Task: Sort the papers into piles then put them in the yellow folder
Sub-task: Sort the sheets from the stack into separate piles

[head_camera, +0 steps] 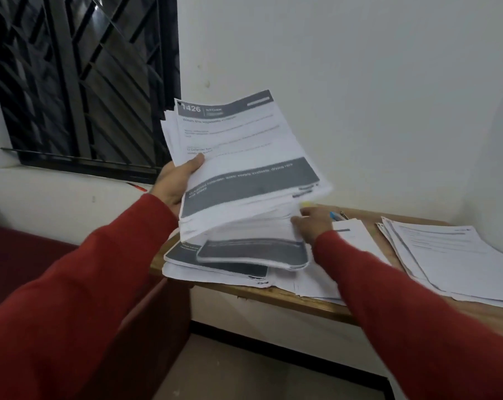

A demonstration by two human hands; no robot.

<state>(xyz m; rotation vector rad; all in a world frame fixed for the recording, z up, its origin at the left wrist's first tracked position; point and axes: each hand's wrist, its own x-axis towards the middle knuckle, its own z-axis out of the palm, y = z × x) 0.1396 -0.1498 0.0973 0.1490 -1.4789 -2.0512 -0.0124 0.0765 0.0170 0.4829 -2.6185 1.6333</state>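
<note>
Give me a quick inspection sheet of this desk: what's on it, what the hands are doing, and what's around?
Surface: wooden table in a corner, mostly covered by papers.
Job's things: thick held stack, top sheet headed 1426; left pile overhanging the table edge; middle pile; right pile. No yellow folder clearly seen.
Clutter: pens near the wall.
Hands: left hand grips the held stack, thumb on top; right hand, fingers at the stack's lower sheets, which are blurred.
Cables: nothing seen.
Surroundings: white wall, barred window, dark red surface on the left.
</note>
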